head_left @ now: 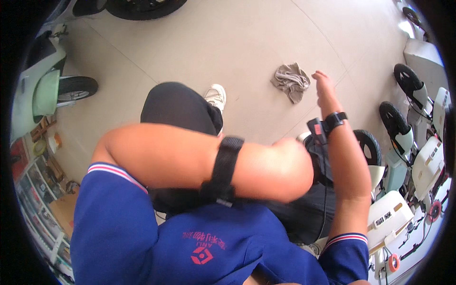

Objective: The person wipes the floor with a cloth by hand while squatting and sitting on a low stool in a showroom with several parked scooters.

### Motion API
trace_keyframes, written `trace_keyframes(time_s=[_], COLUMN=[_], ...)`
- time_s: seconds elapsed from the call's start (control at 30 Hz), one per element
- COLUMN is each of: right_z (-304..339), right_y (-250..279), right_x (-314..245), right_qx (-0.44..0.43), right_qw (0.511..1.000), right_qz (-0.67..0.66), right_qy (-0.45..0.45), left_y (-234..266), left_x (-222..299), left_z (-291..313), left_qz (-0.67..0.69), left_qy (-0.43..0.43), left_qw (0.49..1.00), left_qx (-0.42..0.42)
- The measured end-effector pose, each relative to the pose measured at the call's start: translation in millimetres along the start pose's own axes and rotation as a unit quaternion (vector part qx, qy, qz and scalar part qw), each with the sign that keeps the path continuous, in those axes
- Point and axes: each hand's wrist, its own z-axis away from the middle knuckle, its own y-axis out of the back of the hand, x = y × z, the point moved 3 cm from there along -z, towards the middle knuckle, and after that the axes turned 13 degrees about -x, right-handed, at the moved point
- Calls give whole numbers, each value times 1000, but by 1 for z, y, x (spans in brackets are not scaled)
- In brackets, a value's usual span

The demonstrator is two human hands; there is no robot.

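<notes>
My left forearm crosses in front of my body, with a black strap [227, 159] around its wrist. Blur softens my left hand [289, 168], its back toward me and its fingers hidden; it is nearest to my right forearm, and I cannot tell whether they touch. Further out, my right hand [326, 91] is seen edge-on with its fingers stretched and nothing visible in it. A black wristband [335, 120] with a small dark device [317, 130] sits on that wrist. Just left of my right hand, a crumpled grey-brown cloth [291, 81] lies on the floor.
Pale tiled floor [228, 42] spreads ahead of my bent knee [178, 107] and white shoe [216, 96]. A light green scooter [47, 92] stands at left, beside a glass cabinet [40, 190]. Several black wheels and white scooter parts [392, 216] line the right side. A dark tyre [145, 7] is at the top.
</notes>
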Motion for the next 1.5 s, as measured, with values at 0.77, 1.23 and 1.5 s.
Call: trace_keyframes(time_s=[0.77,1.23,1.5], right_z=[-113,-169,-114], right_y=[-87,-26,-131], right_x=[127,178,74], right_qx=[34,130,-89], right_qw=[912,893,899], right_qz=[409,428,401], right_qy=[5,40,152], left_y=[42,33,34], left_x=[-92,-96,-93], left_z=[-12,-33,-27], left_qz=[263,253,276], left_qy=[41,18,29], left_qw=[952,955,934], left_qx=[150,156,227])
